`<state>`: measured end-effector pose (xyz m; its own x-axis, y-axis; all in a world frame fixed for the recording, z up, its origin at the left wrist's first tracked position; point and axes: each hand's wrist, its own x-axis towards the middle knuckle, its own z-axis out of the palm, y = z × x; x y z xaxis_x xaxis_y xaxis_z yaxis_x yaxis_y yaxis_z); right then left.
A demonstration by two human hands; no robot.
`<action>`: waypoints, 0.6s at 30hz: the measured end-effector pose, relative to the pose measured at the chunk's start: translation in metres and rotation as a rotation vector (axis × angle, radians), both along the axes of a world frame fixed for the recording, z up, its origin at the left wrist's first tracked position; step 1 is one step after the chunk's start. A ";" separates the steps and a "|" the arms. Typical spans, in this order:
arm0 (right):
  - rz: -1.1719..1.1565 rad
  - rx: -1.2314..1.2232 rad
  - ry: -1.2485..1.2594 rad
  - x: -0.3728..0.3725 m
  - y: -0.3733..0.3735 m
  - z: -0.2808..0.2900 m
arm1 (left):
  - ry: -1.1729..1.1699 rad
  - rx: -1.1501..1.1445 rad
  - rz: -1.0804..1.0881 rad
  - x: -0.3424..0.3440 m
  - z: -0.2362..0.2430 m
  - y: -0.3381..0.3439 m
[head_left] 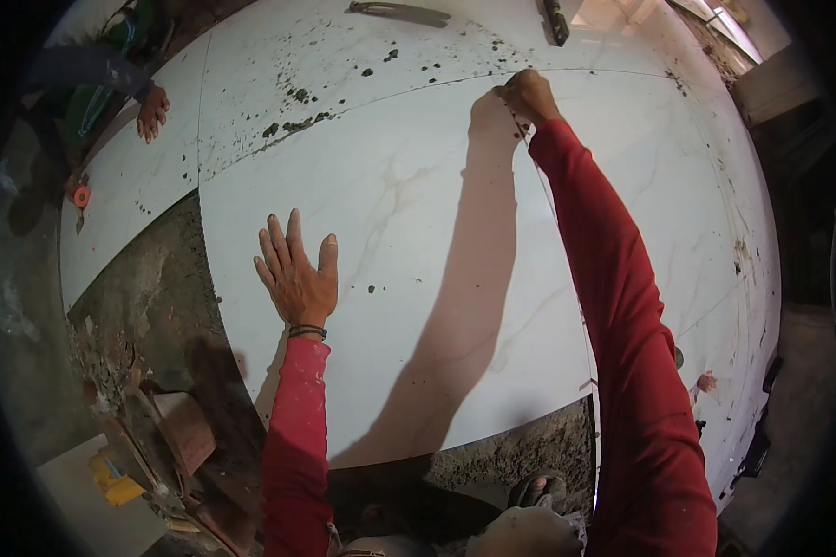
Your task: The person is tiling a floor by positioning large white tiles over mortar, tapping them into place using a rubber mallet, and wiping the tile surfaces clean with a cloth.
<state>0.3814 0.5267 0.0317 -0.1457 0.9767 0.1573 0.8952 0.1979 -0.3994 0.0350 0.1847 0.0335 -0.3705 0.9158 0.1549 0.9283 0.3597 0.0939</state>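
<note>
The big white marble-look tile point(418, 241) lies flat on grey mortar among the tiles already laid; it looks heavy, stiff, glossy and liable to chip, so it is probably best held by its edges rather than its slick face. The left hand point(297, 274) presses flat near the tile's left edge, fingers spread. The right hand point(528, 96) reaches the far corner, fingers curled at the joint, though whether they pinch anything I cannot tell.

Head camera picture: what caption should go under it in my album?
Left hand lies flat on a big white marble-look tile while the right hand reaches its far corner.
</note>
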 end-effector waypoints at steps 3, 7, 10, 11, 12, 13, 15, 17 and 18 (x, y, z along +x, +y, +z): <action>-0.158 0.024 0.408 -0.001 -0.080 0.027 | 0.035 0.005 0.026 -0.015 0.006 0.000; -0.271 0.372 0.735 0.105 -0.300 0.054 | 0.070 0.009 0.021 -0.016 -0.002 -0.004; -0.664 0.355 0.049 0.203 -0.476 0.051 | 0.082 0.016 0.025 -0.017 0.002 -0.005; -0.739 0.296 -0.320 0.220 -0.527 0.058 | 0.088 0.012 0.011 -0.018 0.000 -0.006; -0.797 0.133 -0.222 0.225 -0.561 0.057 | 0.080 0.018 0.012 -0.016 -0.002 -0.006; -0.846 -0.031 -0.118 0.233 -0.591 0.052 | 0.076 0.025 0.017 -0.016 -0.003 -0.006; -0.715 -0.006 -0.337 0.268 -0.621 0.040 | 0.048 0.013 0.012 -0.014 -0.003 -0.003; -0.573 0.032 -0.539 0.282 -0.627 0.030 | 0.026 0.016 0.015 -0.012 -0.002 -0.001; -0.629 -0.031 -0.259 0.268 -0.610 0.039 | 0.032 0.018 0.005 -0.010 -0.002 -0.002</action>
<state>0.6490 -0.0829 0.0705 0.4219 0.8916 0.1646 0.9038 -0.3992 -0.1541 0.0247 0.1830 0.0316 -0.3696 0.9109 0.1835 0.9292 0.3628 0.0707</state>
